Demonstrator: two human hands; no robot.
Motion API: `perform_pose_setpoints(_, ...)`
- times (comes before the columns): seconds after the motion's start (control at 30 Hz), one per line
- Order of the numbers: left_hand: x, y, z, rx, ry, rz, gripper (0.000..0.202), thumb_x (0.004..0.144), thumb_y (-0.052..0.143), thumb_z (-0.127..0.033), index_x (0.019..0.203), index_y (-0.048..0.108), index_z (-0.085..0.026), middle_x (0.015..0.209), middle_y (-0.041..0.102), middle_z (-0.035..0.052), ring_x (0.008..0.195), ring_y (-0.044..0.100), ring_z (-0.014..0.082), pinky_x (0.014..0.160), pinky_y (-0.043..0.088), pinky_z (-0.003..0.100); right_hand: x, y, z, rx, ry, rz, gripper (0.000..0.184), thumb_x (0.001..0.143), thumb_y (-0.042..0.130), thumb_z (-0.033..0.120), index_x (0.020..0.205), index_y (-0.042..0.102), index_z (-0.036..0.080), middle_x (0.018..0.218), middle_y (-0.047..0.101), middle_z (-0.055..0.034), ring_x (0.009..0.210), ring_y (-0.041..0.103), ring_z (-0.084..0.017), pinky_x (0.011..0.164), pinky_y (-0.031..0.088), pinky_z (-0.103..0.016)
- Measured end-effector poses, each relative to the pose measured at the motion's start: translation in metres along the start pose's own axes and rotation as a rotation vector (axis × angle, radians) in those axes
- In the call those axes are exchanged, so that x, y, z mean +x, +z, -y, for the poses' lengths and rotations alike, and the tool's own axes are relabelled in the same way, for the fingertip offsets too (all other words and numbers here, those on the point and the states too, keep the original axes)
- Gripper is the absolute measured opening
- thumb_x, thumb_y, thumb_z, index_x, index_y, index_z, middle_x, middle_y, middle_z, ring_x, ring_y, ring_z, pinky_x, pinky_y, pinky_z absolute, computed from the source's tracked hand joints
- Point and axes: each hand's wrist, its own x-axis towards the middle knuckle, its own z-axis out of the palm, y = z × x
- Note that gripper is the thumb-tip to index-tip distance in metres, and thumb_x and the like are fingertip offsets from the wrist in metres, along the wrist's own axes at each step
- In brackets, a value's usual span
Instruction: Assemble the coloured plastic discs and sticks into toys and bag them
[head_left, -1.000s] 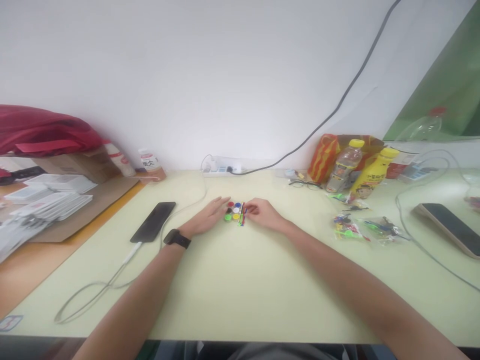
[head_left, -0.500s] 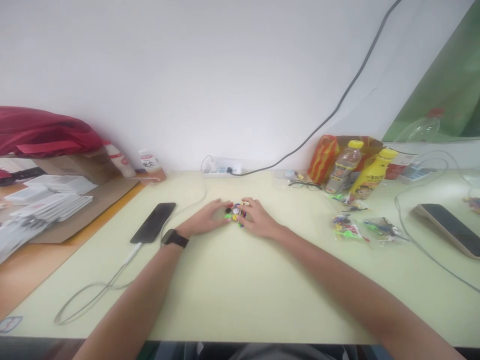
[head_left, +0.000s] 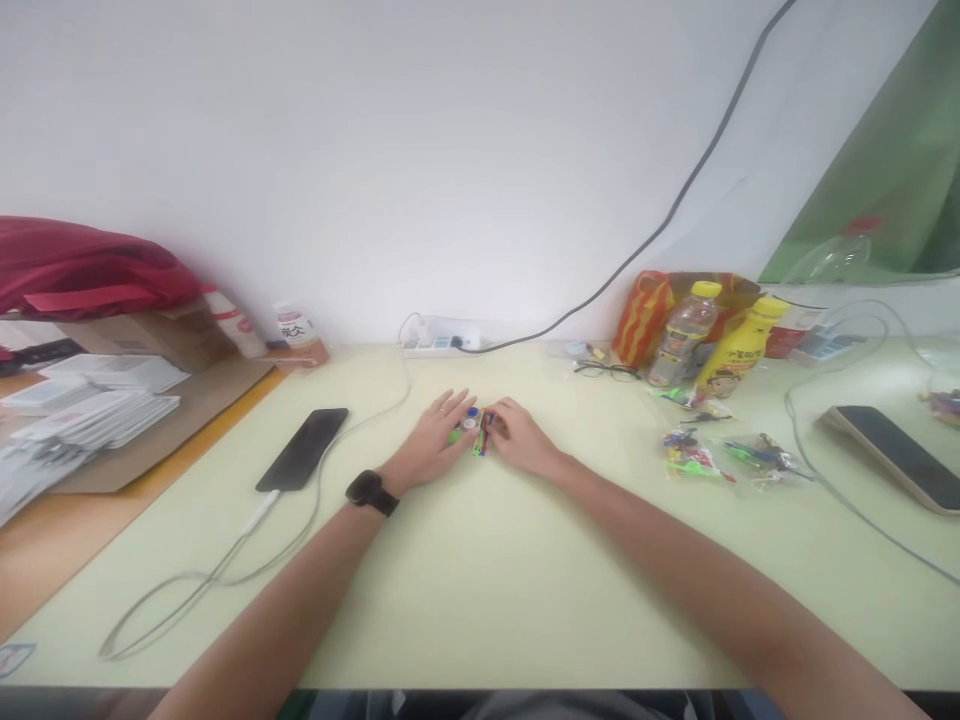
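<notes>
Small coloured pieces, at mid-table, between two bare hands. Left hand (head_left: 429,442): palm down, fingers spread wide, lying over part of a disc group. Right hand (head_left: 526,440): thumb and fingers drawn narrow at the strips (head_left: 478,446); whether they grip or merely touch cannot be told at this blur. Done, by the look of it: discs and strips out loose, strips laid side by side just right of the discs. Not yet loose: the pieces inside two packets (head_left: 691,456) (head_left: 766,458), well apart to the right. Discs: round, flat, apparently plastic; one blue (head_left: 472,412), one white (head_left: 470,424), one green (head_left: 454,438) partly under the left hand. Strips: slim, straight, mixed colours, green and red among them. Packets: clear, crinkled film, bright contents. Table (head_left: 525,590): smooth, pale green-yellow, matt. Phone (head_left: 304,450): flat black slab, corded, left of the left hand. Watch (head_left: 371,490): black, left wrist.
</notes>
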Motion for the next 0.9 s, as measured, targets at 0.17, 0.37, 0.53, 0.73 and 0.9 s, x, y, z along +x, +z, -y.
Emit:
perform_pose_setpoints(0.17, 0.0, 0.006, -0.016, 0.054, 0.062, 0.073, 0.062, 0.107, 0.041, -0.053, 0.164, 0.033, -0.027, 0.17, 0.03, 0.004, 0.161, 0.013, 0.0335, 0.129, 0.024, 0.055, 0.0, 0.001, -0.002, -0.005, 0.007, -0.023, 0.02, 0.089, 0.059, 0.006, 0.103, 0.068, 0.018, 0.103, 0.06, -0.0061, 0.098, 0.06, -0.02, 0.089, 0.05, -0.033)
perform_pose_setpoints(0.37, -0.003, -0.01, -0.004, 0.058, 0.072, 0.12, 0.061, 0.102, 0.054, -0.049, 0.159, 0.043, -0.03, 0.171, 0.027, 0.0034, 0.16, 0.012, 0.037, 0.128, 0.023, 0.06, 0.0, 0.002, -0.006, -0.026, 0.064, -0.055, 0.015, 0.09, 0.062, 0.009, 0.096, 0.073, 0.018, 0.098, 0.06, -0.0052, 0.095, 0.061, -0.019, 0.089, 0.05, -0.033)
perform_pose_setpoints(0.53, -0.004, -0.013, 0.002, 0.073, 0.077, 0.127, 0.066, 0.097, 0.063, -0.047, 0.158, 0.045, -0.031, 0.171, 0.028, 0.004, 0.159, 0.014, 0.039, 0.127, 0.024, 0.062, 0.001, 0.001, -0.008, -0.057, 0.074, -0.032, 0.018, 0.092, 0.063, 0.011, 0.099, 0.077, 0.019, 0.1, 0.061, -0.0061, 0.095, 0.061, -0.019, 0.091, 0.05, -0.034)
perform_pose_setpoints(0.73, -0.004, -0.008, 0.002, 0.055, 0.066, 0.102, 0.063, 0.098, 0.061, -0.051, 0.156, 0.047, -0.032, 0.168, 0.033, 0.0056, 0.159, 0.017, 0.0381, 0.126, 0.026, 0.062, -0.001, 0.002, -0.008, -0.072, 0.052, -0.023, 0.018, 0.092, 0.063, 0.011, 0.101, 0.078, 0.018, 0.101, 0.061, -0.0069, 0.096, 0.061, -0.02, 0.092, 0.051, -0.034)
perform_pose_setpoints(0.9, -0.002, -0.003, -0.009, 0.1, 0.077, 0.016, 0.06, 0.099, 0.059, -0.055, 0.153, 0.052, -0.03, 0.166, 0.038, 0.0073, 0.158, 0.019, 0.0384, 0.124, 0.029, 0.062, 0.004, -0.003, -0.003, -0.07, 0.047, -0.071, 0.017, 0.093, 0.061, 0.013, 0.098, 0.076, 0.018, 0.099, 0.064, -0.0068, 0.093, 0.062, -0.019, 0.087, 0.052, -0.032)
